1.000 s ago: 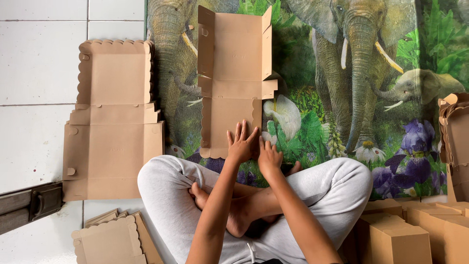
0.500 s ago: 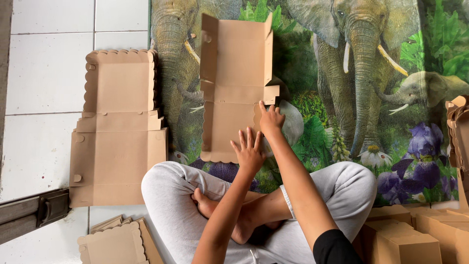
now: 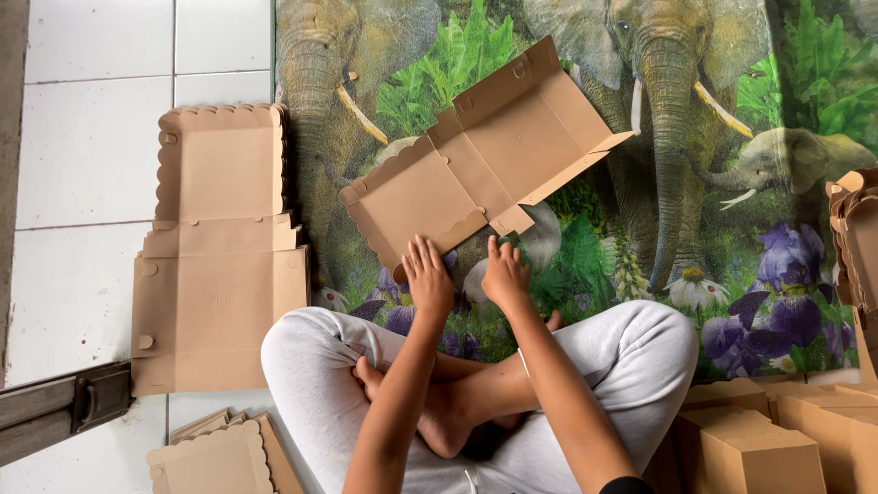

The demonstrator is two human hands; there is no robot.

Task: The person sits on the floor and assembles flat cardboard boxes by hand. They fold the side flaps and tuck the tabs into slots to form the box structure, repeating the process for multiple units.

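Both hands open, left hand (image 3: 428, 279) and right hand (image 3: 505, 273) pressing the near edge of the half-folded box (image 3: 480, 160) on the mat (image 3: 732, 183), gripping nothing, so press creases flat and square.

On the mat (image 3: 640, 220) before us lies an unfolded box blank (image 3: 480, 165), our hands (image 3: 430, 279) at its near edge — a stack of flat blanks (image 3: 215, 247) to the left on the floor (image 3: 82, 137), folded boxes (image 3: 759, 439) to the right.
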